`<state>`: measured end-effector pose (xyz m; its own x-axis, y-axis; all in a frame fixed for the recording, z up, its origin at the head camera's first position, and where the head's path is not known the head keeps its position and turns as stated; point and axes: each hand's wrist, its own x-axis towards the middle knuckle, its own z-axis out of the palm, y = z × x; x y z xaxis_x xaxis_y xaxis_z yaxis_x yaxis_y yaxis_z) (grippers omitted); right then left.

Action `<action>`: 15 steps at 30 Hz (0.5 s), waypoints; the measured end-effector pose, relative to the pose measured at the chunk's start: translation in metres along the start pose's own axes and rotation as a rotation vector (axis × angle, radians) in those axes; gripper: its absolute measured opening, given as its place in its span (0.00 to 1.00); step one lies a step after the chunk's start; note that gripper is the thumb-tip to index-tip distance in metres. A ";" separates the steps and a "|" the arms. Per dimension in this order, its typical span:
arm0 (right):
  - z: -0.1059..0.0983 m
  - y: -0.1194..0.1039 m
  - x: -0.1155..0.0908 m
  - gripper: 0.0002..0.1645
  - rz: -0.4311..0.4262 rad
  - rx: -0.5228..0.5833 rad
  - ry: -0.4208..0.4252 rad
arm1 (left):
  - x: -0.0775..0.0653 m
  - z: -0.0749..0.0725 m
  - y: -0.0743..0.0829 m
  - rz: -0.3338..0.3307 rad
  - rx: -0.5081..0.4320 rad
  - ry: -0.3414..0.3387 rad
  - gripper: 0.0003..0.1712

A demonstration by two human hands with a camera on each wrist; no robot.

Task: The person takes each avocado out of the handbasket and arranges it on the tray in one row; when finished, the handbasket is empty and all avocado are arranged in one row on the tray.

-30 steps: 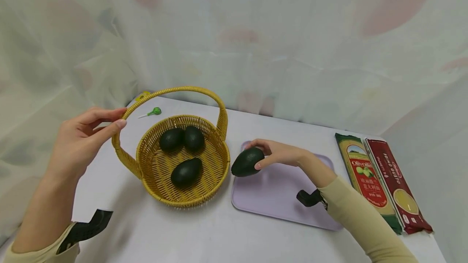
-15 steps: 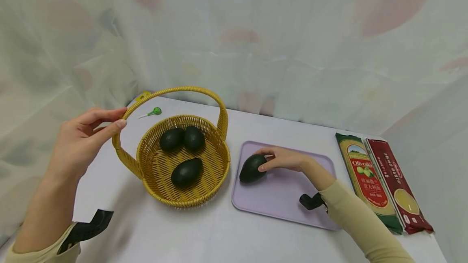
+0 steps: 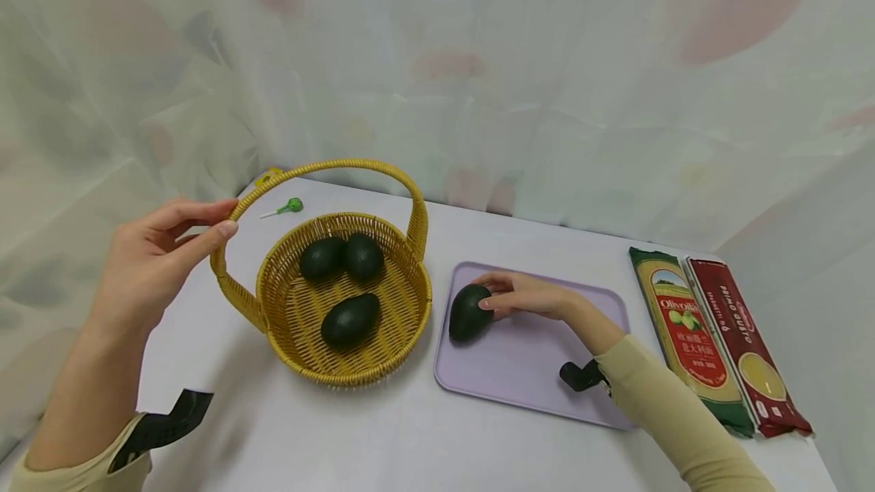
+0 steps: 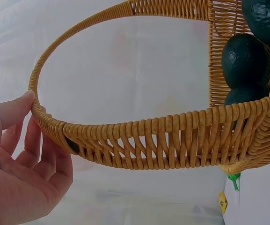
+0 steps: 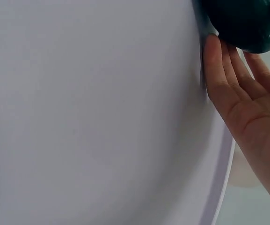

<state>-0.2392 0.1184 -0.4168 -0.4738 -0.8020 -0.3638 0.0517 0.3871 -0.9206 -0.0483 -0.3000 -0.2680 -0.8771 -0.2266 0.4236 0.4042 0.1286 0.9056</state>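
Observation:
A dark green avocado [image 3: 469,313] rests on the left part of a lilac tray [image 3: 506,370]. My right hand [image 3: 522,296] is right beside it, thumb tip at its side and fingers loosely extended; in the right wrist view the fingers [image 5: 233,77] lie nearly straight next to the avocado [image 5: 247,21]. With thumb and fingertips, my left hand [image 3: 153,260] pinches the handle [image 3: 235,211] of a yellow wicker basket [image 3: 345,382]. Inside the basket lie three more avocados [image 3: 350,320], two of them touching at the back.
To the right of the tray lie two spaghetti packs, one green and red [image 3: 683,325], one dark red [image 3: 741,340]. A green lollipop [image 3: 290,205] and a small yellow thing [image 3: 268,175] are behind the basket. A patterned curtain [image 3: 547,97] hangs along the back.
My right hand has moved the avocado from over the tray's left edge rightward and down onto the tray, then its fingers have loosened. The left hand and basket have stayed put.

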 end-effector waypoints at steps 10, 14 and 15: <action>0.000 -0.003 0.003 0.32 -0.033 -0.117 0.060 | 0.000 0.000 0.001 0.000 -0.001 -0.003 0.13; 0.001 -0.005 0.003 0.32 -0.059 -0.134 0.057 | 0.000 0.000 0.001 0.001 0.009 -0.006 0.13; 0.000 -0.005 0.003 0.32 -0.062 -0.138 0.057 | 0.000 0.000 0.001 0.001 0.011 -0.006 0.13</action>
<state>-0.2403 0.1141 -0.4130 -0.5213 -0.8009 -0.2946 -0.0986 0.3994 -0.9114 -0.0479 -0.2995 -0.2669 -0.8783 -0.2208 0.4242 0.4021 0.1391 0.9050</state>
